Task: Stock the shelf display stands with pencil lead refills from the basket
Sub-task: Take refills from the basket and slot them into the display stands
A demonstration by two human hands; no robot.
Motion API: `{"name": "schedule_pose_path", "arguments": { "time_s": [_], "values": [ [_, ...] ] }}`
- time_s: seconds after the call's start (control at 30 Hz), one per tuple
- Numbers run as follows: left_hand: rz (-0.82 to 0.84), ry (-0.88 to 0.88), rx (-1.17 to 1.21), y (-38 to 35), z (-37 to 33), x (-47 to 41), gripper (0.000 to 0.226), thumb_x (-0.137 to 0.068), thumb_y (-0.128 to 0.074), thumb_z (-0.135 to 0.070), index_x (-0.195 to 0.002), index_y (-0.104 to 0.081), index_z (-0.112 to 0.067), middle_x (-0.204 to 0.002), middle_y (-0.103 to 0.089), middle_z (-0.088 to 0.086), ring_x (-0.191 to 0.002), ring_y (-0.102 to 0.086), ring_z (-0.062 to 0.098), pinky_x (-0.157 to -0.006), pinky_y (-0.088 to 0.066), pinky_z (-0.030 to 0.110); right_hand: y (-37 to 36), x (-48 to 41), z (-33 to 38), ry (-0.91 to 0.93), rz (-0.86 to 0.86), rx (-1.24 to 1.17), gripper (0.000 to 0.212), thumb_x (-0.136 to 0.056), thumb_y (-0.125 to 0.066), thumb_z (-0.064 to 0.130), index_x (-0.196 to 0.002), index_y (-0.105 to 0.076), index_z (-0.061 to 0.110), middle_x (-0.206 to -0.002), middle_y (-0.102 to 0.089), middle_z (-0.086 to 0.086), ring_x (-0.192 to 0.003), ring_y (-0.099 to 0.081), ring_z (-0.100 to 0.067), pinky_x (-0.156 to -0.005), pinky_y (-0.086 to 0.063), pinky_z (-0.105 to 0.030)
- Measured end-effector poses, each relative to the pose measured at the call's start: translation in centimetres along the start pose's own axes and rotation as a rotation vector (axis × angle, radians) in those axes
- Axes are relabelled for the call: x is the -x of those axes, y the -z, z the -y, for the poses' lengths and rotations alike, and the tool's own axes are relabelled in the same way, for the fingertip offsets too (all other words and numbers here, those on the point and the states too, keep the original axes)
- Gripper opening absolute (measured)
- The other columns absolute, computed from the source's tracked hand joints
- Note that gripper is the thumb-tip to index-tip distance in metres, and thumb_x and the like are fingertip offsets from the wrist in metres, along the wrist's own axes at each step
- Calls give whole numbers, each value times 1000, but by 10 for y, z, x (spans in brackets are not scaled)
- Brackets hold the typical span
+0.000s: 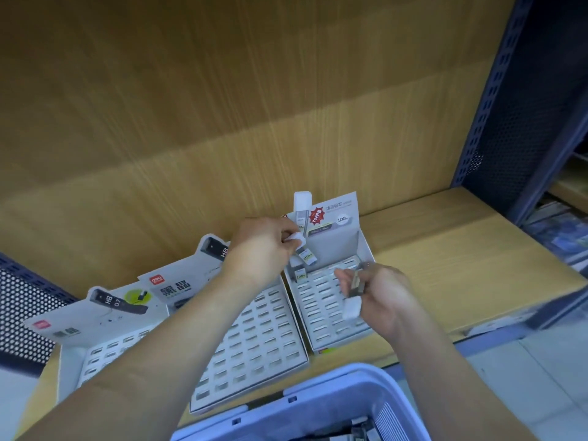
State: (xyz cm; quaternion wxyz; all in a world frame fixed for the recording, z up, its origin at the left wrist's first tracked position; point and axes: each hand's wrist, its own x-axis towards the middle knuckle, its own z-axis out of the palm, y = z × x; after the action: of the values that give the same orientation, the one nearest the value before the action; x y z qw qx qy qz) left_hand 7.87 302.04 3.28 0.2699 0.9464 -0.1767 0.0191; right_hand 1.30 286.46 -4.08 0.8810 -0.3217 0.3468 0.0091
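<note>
**Both hands hold refills over the right stand**

The blue basket (318, 389) is nearest, below the forearms. On the wooden shelf (445, 249) three slotted stands sit side by side: left stand (73, 316), middle stand (254, 338), right stand (366, 249). The left hand (261, 249) pinches a white-capped refill (308, 256) over the right stand's back left corner, just above a seated refill (300, 275). The right hand (385, 294), over that stand's right side, is curled around a second refill (351, 308).

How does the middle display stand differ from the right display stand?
The middle display stand shows only empty slots; the right display stand holds a refill in its back left corner. The middle header bears black characters, the right a red starburst. Both are white slotted trays on the wooden shelf.
</note>
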Motion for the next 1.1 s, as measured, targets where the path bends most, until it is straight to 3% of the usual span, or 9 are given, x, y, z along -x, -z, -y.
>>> {"name": "schedule_pose_path", "arguments": {
  "time_s": [0.1, 0.3, 0.43, 0.53, 0.67, 0.77, 0.9, 1.03, 1.1],
  "values": [
    [8, -72, -150, -14, 2, 1, 13, -86, -63, -31, -82, -67, -20, -74, -67, -1, -75, -61, 19, -69, -49, 30, 0, 4, -2, 48, 22, 0, 25, -98, -35, -11, -114, -53, -5, -108, -61, -27, -83, -69, -31, -76, -58, -37],
    [24, -153, -255, -26, 3, 4, 17, -88, -61, -31, -83, -68, -17, -70, -63, 4, -73, -57, 22, -63, -41, 32, 7, 9, -6, 138, -5, 156, 17, -99, -50, 1, -113, -58, -6, -86, -69, -18, -54, -69, -22, -49, -56, -27],
    [44, -179, -273, -33, 10, -3, 17, -89, -59, -29, -88, -68, -15, -81, -68, 5, -80, -60, 25, -69, -47, 32, 15, 6, -5, 170, -65, 221, 17, -95, -51, -7, -109, -59, -4, -76, -67, -21, -55, -64, -25, -55, -52, -34],
    [74, -251, -388, -37, 6, -4, 8, -88, -56, -11, -87, -64, -12, -85, -60, 8, -86, -54, 27, -63, -35, 27, 17, 6, -5, 157, -61, 242, 18, -92, -49, -11, -101, -59, 1, -72, -64, -22, -58, -62, -27, -58, -53, -35],
    [-13, -338, -419, -53, 12, -8, 22, -68, -67, 8, -85, -68, -6, -86, -60, 10, -82, -59, 33, -62, -51, 33, 21, 4, -13, 169, -46, 362, 17, -90, -52, -9, -94, -60, 5, -67, -64, -20, -56, -58, -28, -73, -51, -40],
    [-71, -319, -412, -54, 10, -10, 13, -70, -70, 2, -73, -66, -10, -72, -59, 8, -66, -59, 31, -53, -50, 34, 25, 5, -18, 170, -55, 385, 18, -91, -52, -10, -86, -60, 6, -73, -63, -24, -57, -55, -27, -64, -50, -35],
    [-86, -348, -481, -59, 11, -6, 33, -37, -74, 10, -55, -59, -14, -59, -57, 1, -63, -54, 26, -45, -36, 20, 27, 5, -19, 151, -49, 307, 17, -92, -54, -10, -89, -59, 6, -87, -64, -29, -64, -61, -28, -61, -54, -33],
    [-165, -341, -456, -67, 15, 3, 45, -41, -72, 13, -78, -71, -13, -84, -66, -2, -87, -49, 26, -47, -50, 28, 28, 4, -16, 102, -3, 210, 23, -93, -52, -10, -106, -61, 7, -106, -63, -29, -64, -64, -23, -51, -52, -27],
    [-185, -314, -438, -66, 14, 7, 43, -49, -74, 11, -87, -72, -10, -92, -63, 4, -92, -51, 29, -54, -54, 34, 27, 3, -13, 74, 54, 128, 37, -94, -48, -9, -115, -64, 17, -121, -61, -23, -68, -67, -22, -58, -54, -29]
  ]
}}
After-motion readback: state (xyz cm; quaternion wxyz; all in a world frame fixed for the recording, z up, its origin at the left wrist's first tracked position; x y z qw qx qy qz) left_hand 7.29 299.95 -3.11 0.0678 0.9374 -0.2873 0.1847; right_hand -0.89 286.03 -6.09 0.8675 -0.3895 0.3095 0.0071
